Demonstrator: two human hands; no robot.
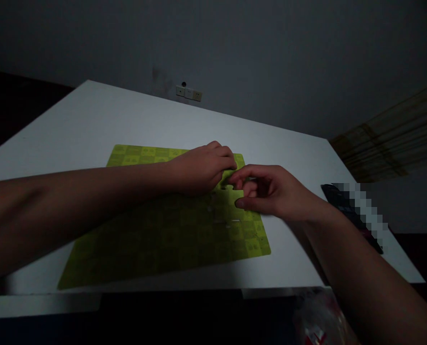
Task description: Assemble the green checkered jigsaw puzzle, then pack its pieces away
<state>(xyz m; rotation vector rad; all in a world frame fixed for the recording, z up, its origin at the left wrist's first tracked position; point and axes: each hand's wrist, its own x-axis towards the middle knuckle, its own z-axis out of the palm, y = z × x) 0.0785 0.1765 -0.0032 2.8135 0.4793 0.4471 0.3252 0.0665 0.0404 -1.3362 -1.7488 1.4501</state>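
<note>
A yellow-green jigsaw puzzle [249, 247] printed with a checker of small pictures lies flat on the white table. My left hand [203, 168] reaches across its upper right part, back up and fingers bent over. At those fingers is a green jigsaw piece [229, 176] with a notched lower edge; the left thumb's grip is mostly hidden. From the right comes my right hand [267, 190], its index fingertip at the piece's right side. Its thumb is held apart below, the other fingers curled, and nothing shows between thumb and index finger. Thin gaps show in the puzzle below the hands.
The white table [184, 122] has its far edge near a grey wall with sockets [189, 92]. A dark, partly blurred-out item [350, 215] lies at the table's right. Clear crinkled plastic [319, 316] is at the near edge. My forearm shades the puzzle's left half.
</note>
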